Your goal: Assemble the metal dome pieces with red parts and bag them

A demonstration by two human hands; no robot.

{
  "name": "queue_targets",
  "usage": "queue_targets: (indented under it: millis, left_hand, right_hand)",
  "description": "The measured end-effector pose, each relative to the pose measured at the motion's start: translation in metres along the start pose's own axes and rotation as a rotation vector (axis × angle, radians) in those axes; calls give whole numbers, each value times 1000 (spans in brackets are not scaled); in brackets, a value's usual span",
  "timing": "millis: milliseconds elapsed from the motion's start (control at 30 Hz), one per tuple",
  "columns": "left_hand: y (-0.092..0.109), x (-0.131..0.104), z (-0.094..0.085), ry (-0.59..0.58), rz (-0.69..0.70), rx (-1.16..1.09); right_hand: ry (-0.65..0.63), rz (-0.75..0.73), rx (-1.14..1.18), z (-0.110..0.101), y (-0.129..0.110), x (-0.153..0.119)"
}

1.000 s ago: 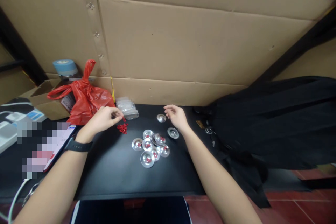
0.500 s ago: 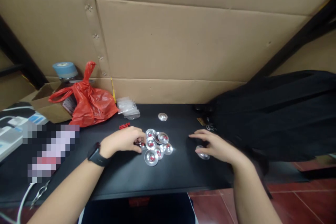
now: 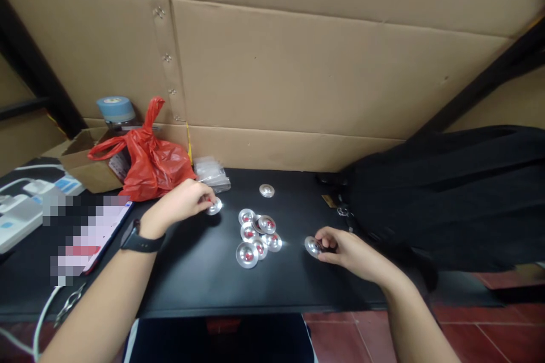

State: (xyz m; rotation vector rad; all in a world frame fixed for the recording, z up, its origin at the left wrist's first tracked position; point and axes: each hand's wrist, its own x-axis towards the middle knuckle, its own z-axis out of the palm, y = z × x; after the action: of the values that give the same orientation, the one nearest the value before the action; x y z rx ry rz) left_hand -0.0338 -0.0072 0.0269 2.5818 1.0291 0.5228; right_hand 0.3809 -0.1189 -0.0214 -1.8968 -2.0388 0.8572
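Observation:
My left hand [image 3: 196,199] pinches a small silver dish-shaped disc [image 3: 215,206] at its left side, left of the pile. A bit of red shows at its fingertips. My right hand [image 3: 343,249] grips another silver disc [image 3: 312,246] at its right side, with the thumb below and fingers curled behind. Between the hands, several matching silver discs with red centres lie in an overlapping pile; one disc [image 3: 247,255] is at the pile's front left. A single disc [image 3: 267,190] lies apart behind the pile.
On the left are clear plastic bags [image 3: 212,174], a red plastic bag [image 3: 155,164], a cardboard box [image 3: 91,173], a phone [image 3: 91,238] and a white power strip [image 3: 29,215]. A black backpack [image 3: 451,198] fills the right. Cardboard [image 3: 281,79] walls the back.
My left hand has moved left and back from the pile, taking one disc with it. My right hand has closed on its disc and shifted it left.

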Motion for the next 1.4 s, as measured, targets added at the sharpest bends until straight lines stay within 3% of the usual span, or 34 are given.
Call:
queue_targets:
  millis: [133,300,433,533,600,667,733,867,967,1167,1300,1400]
  left_hand:
    - [-12,-11,-13,70,-50,5]
    - [-8,-15,-17,162,-54,-63]
    - [-7,-11,-11,203,-29,-202]
    - [-8,-7,2,214,-52,-356]
    - [-7,-3,14,230,-89,-467]
    - [-3,2,27,285,-124,-577]
    - [2,8,39,336,-139,-660]
    - [13,13,54,402,-149,-677]
    - [21,14,61,469,-180,-636]
    - [36,13,65,491,-131,-635]
    - [43,13,66,521,8,-674]
    - [46,13,68,554,64,-553]
  right_hand:
    - [-44,-89,3,-3,-9,18]
    - [-119,-183,433,-1,-29,65]
    - [33,-203,518,8,-45,122]
    - [196,-200,272,14,-51,156]
    - [318,-207,54,18,-55,164]
    - [422,-266,-54,23,-66,161]
    - [455,-400,0,29,-83,148]
    - [215,-655,288,49,-126,123]
    - [288,-674,296,63,-142,116]
    - [331,-641,381,68,-138,113]
    - [191,-584,605,61,-134,108]
    - [53,-595,787,57,-132,103]
